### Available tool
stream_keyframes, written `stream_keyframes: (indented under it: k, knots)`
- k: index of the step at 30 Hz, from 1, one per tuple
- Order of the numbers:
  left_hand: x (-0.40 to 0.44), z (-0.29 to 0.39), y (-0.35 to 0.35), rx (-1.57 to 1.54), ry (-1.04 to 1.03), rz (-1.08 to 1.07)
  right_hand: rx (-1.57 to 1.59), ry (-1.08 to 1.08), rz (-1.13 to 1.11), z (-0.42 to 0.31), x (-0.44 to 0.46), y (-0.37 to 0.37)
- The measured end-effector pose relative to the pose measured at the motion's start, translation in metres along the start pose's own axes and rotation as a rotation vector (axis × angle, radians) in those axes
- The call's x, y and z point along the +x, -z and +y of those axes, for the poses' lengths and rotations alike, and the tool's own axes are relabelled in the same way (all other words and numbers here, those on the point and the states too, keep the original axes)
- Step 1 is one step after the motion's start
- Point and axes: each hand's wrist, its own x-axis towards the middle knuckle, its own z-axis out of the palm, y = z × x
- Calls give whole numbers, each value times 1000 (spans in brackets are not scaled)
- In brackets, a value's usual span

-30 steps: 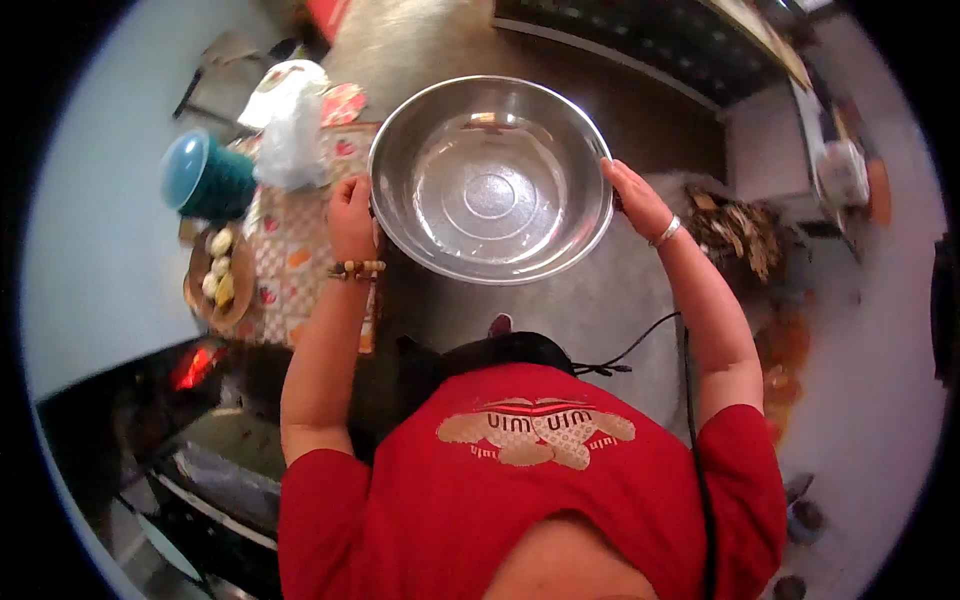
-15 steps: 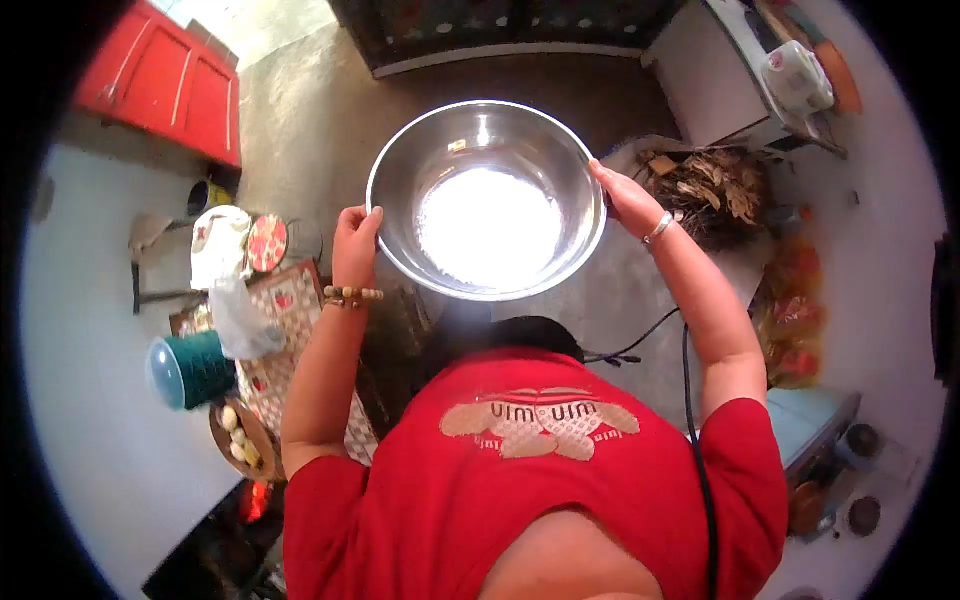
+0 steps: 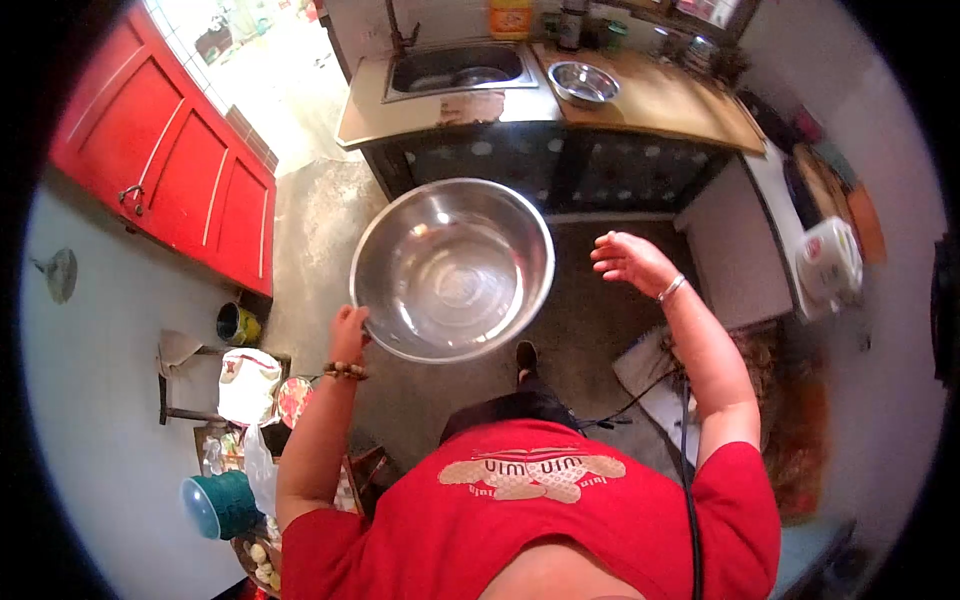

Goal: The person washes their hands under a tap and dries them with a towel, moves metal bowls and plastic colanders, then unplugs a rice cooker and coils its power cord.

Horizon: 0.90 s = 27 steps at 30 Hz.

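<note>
A large shiny metal basin (image 3: 452,270) hangs in the air in front of my body, its inside facing up toward me. My left hand (image 3: 349,332) grips its lower left rim with closed fingers. To the right of the basin, apart from its rim, my right hand (image 3: 634,262) is raised with fingers spread and nothing in it. Beaded bracelets circle my left wrist, and a silver bangle is on my right wrist.
Ahead, a counter (image 3: 650,110) carries a sink (image 3: 460,72) and a small metal bowl (image 3: 583,82). A red door (image 3: 165,150) stands at the left. Lower left are a teal bucket (image 3: 222,504) and a stool with a white cloth (image 3: 247,385). A white container (image 3: 829,262) is at the right.
The view has turned toward the counter, sink and red door. My right hand has let go of the basin's rim and moved apart from it; my left hand still holds on.
</note>
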Motion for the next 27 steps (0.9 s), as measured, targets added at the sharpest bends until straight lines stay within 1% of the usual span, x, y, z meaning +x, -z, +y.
stream_keyframes:
  k: [3,4,6,7,8,10,13,16,18,19,20,22,23,24,26,27]
  knots:
    - [49,32,-10,-111,-115,193,-15,26,35,-57,88,38]
    - [70,39,-15,-120,-120,213,-18,37,64,-81,118,45]
    - [117,50,-23,-138,-184,384,-20,38,12,-126,188,65]
    - [134,62,-33,-222,-187,419,-32,59,11,-148,216,67]
    - [154,71,-40,-230,-181,433,-87,71,48,-169,247,68]
    - [196,87,-49,-286,-189,519,-153,117,4,-211,303,65]
    - [277,103,-52,-334,-191,520,-329,255,102,-269,396,46]
    - [352,115,-54,-322,-208,511,-645,398,211,-325,464,7]
    - [394,137,-63,-337,-199,480,-691,545,231,-359,504,-25]
    - [411,145,-67,-334,-172,496,-719,581,269,-374,532,-34]
    - [428,144,-66,-340,-159,485,-731,573,279,-385,560,-38]
    - [467,152,-58,-328,-119,420,-924,732,316,-419,614,-56]
    - [470,164,-62,-330,-96,415,-990,653,309,-437,637,-67]
    - [482,167,-59,-328,-85,416,-992,642,307,-447,659,-75]
    - [502,170,-55,-331,-55,393,-955,911,399,-458,680,-103]
    - [511,172,-55,-332,-68,370,-807,695,318,-468,680,-119]
